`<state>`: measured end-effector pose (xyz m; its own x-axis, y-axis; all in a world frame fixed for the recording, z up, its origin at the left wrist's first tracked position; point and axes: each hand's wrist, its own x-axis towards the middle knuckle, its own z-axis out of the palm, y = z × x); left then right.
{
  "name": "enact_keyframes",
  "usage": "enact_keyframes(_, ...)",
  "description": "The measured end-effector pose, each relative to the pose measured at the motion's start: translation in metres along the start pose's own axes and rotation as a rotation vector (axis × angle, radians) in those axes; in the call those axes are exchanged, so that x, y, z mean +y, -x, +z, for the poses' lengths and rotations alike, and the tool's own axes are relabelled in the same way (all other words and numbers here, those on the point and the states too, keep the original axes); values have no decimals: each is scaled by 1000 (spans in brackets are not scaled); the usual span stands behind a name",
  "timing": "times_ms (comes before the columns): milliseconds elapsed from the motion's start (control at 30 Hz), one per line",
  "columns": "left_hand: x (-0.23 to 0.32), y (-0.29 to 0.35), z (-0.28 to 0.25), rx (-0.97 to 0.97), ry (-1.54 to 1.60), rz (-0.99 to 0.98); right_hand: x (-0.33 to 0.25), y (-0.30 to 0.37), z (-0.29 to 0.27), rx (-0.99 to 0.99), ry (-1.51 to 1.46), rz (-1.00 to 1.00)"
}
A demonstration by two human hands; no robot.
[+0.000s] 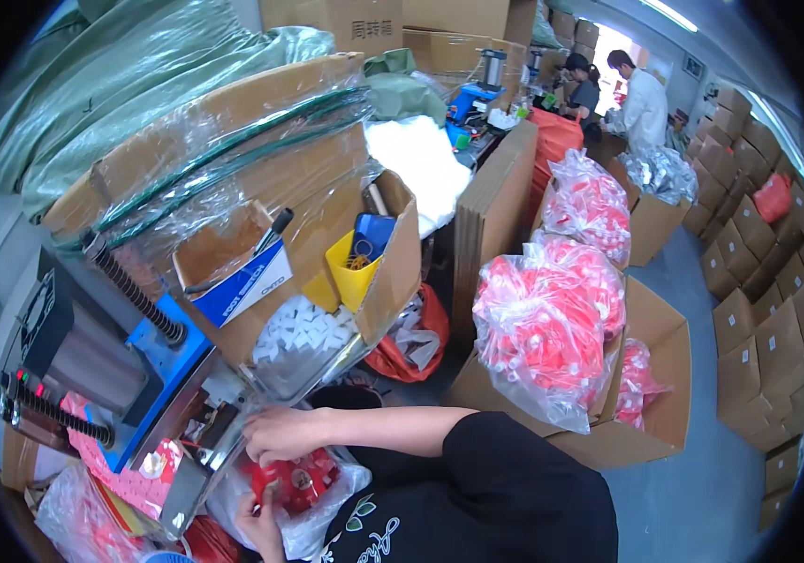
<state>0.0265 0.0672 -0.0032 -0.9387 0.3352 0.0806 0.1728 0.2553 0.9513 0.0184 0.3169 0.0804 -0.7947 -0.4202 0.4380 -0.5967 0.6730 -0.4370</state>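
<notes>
My right hand [282, 433] reaches across to the edge of a bench press [144, 380] with a blue plate. Its fingers are curled close together beside the press's work area, and whatever lies between them is hidden. Lower down, my left hand [259, 522] pinches the edge of a red printed piece [263, 480]. Under both hands, a clear plastic bag [350, 480] rests against my lap, with red pieces bearing white prints [313, 483] inside. Just beyond my right hand, many small white plastic pieces [301, 330] lie heaped in a cut-down cardboard box [393, 272].
A yellow container [353, 267] and a blue-and-white box [247, 281] sit above the white heap. To my right stand cartons [660, 375] with bags of red pieces [547, 328]. Stacked cartons [758, 357] line the far right. Two people [644, 108] work at the back.
</notes>
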Motion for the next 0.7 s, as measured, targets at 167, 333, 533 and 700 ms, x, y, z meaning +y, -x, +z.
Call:
enact_keyframes(167, 2, 9, 3, -60, -34, -186, -4, -7, 5, -85, -416, 56)
enact_keyframes(333, 22, -18, 19, 18, 35, -209, 3, 5, 3, 46, -255, 269)
enact_keyframes(533, 45, -62, 11, 193, 646, -448, 25, 8, -16, 263, -132, 458)
enact_keyframes(700, 18, -92, 11, 181, 728, -463, 57, 36, -54, 369, 322, 574)
